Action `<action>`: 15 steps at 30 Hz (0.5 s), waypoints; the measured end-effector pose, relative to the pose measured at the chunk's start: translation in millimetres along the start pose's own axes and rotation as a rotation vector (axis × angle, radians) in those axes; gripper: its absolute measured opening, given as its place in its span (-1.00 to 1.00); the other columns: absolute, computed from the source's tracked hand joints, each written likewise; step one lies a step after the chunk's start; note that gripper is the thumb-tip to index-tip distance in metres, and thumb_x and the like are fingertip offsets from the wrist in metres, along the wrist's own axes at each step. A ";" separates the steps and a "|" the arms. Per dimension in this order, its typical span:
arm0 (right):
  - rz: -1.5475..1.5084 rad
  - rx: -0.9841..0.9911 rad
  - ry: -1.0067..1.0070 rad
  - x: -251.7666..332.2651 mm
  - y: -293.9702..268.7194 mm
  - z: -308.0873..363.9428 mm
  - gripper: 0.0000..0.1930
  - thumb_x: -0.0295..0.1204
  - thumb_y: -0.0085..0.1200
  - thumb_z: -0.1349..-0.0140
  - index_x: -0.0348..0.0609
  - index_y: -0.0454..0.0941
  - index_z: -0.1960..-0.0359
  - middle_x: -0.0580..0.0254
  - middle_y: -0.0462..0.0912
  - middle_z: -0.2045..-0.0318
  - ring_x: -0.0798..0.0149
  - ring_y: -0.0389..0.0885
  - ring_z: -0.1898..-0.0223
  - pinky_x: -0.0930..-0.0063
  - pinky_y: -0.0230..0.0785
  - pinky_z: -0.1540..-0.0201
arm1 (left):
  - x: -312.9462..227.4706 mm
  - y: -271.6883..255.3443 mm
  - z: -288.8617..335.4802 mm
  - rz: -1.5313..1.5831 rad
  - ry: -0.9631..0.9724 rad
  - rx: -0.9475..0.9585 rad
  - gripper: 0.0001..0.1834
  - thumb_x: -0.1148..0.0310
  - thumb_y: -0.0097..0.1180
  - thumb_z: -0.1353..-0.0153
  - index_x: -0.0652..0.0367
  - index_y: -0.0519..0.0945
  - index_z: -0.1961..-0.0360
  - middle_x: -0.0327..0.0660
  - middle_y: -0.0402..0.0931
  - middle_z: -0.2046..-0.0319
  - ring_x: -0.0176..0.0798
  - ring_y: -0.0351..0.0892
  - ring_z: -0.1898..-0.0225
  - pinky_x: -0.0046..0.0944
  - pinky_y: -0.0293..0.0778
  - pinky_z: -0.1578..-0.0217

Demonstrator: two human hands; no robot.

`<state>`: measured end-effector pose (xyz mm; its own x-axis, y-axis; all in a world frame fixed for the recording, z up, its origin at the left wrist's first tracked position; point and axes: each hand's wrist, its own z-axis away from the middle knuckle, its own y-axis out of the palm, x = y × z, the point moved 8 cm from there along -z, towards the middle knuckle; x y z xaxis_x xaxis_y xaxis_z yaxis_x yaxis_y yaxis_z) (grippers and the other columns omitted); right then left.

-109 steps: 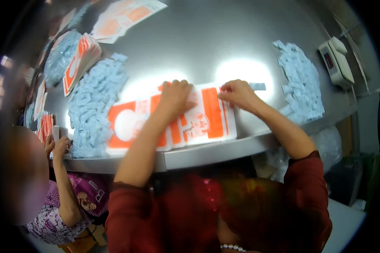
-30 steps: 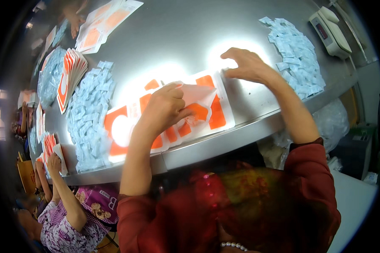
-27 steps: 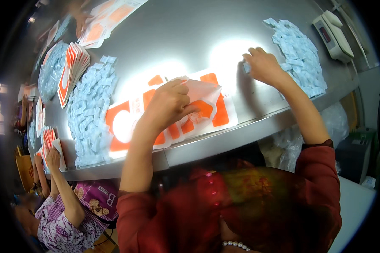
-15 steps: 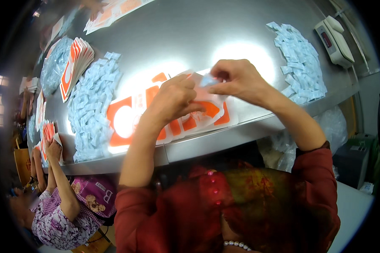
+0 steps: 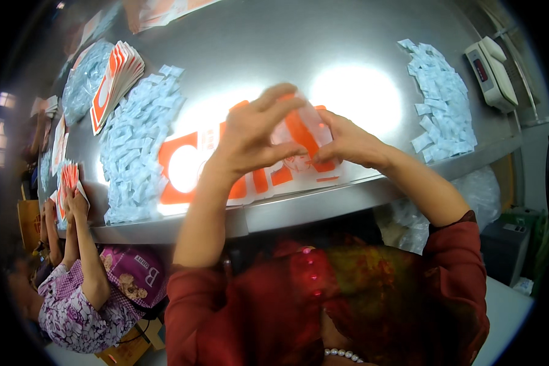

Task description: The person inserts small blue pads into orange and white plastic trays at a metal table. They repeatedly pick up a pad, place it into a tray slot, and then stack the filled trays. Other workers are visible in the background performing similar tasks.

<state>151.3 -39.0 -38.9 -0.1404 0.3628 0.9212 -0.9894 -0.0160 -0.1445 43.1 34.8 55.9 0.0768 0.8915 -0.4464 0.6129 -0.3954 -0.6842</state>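
Left hand (image 5: 256, 137) and right hand (image 5: 348, 143) meet mid-frame, fingers pinched on an orange-and-white pouch (image 5: 299, 131). Sachet heap (image 5: 137, 143) lies left on the steel table (image 5: 256, 43).

Left hand (image 5: 250, 137) is covering the middle of the orange-and-white pouch (image 5: 299, 131); what the fingers are pinching cannot be told. Far table (image 5: 323, 55) items are blurring at the rim.

An orange-and-white printed pouch (image 5: 299, 137) is lifted clear of the row of like pouches (image 5: 226, 174) lying flat along the near edge of the steel tabletop (image 5: 274, 43). It is tilted, partly see-through at its top, and pinched between the left hand (image 5: 256, 137) and the right hand (image 5: 348, 143), just above the right end of that row.
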 end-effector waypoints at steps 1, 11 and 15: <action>-0.024 -0.029 0.029 -7.8 -2.7 -3.2 -0.25 -0.53 0.15 0.08 -0.26 0.16 -0.24 0.09 0.51 0.19 0.37 0.51 0.31 0.56 0.40 0.39 | 3.1 -12.1 -0.8 0.055 -0.008 -0.076 -0.44 0.15 0.43 0.27 0.15 0.56 0.19 -0.10 0.48 0.11 -0.13 0.50 0.44 -0.27 0.45 0.46; -0.123 0.124 0.069 2.6 64.4 -48.5 -0.44 -0.66 -0.15 0.01 -0.38 0.18 -0.13 0.00 0.44 0.26 0.26 0.50 0.41 0.40 0.35 0.54 | 21.0 -3.1 0.1 0.174 -0.156 -0.016 -0.61 0.16 0.15 -0.12 0.26 0.56 0.15 -0.03 0.51 0.14 -0.08 0.48 0.08 -0.16 0.31 -0.02; 0.005 0.207 0.039 17.0 86.4 -43.2 -0.70 -0.58 -0.14 0.00 -0.35 0.39 0.17 0.07 0.52 0.49 0.23 0.55 0.50 0.37 0.27 0.69 | 42.8 44.3 14.0 -0.027 -0.329 0.453 -0.48 -0.04 -0.20 -0.28 0.23 0.58 0.30 -0.06 0.52 0.36 -0.02 0.48 0.23 0.14 -0.13 -0.28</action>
<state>65.1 6.0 -51.3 -0.1483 0.3977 0.9055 -0.9758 -0.2077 -0.0685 62.6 52.3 -1.6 -0.2285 0.8152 -0.5322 0.2069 -0.4935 -0.8448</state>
